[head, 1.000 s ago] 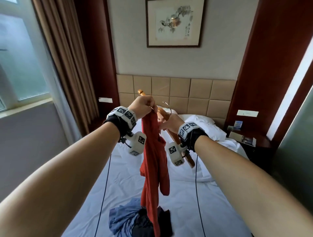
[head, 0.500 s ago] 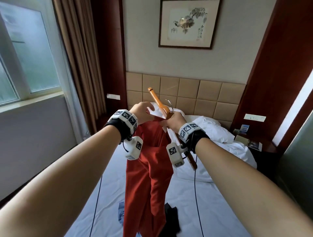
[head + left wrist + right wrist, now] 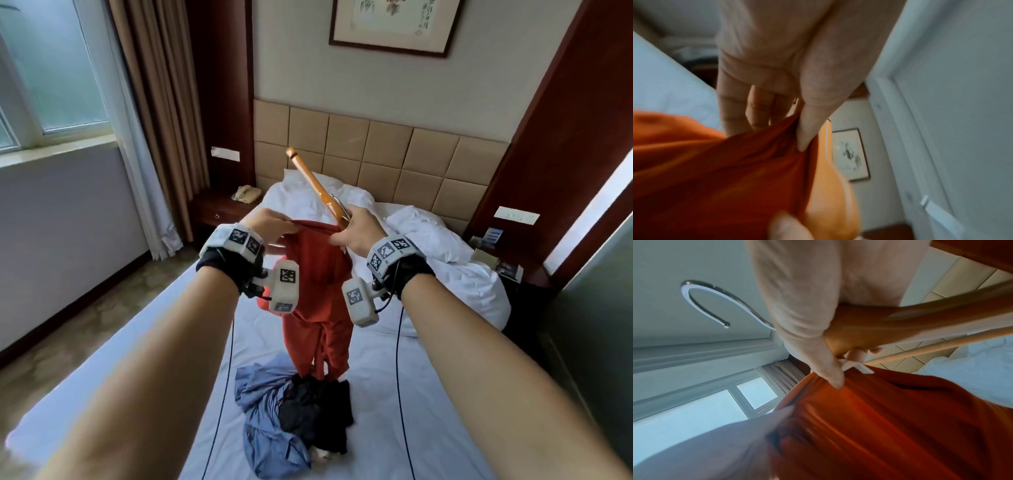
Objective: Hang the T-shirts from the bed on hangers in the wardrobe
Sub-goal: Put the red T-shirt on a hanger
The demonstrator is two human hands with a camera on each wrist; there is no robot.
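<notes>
Mid-frame, your left hand (image 3: 270, 224) pinches the red T-shirt (image 3: 320, 291) by its top edge; your right hand (image 3: 358, 231) grips the wooden hanger (image 3: 317, 186) and the shirt's other end above the bed (image 3: 394, 394).

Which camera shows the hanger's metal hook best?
The right wrist view: the metal hook curves whole against the ceiling, beside the right hand. The head view shows only a sliver; the left wrist view shows none of it.
</notes>
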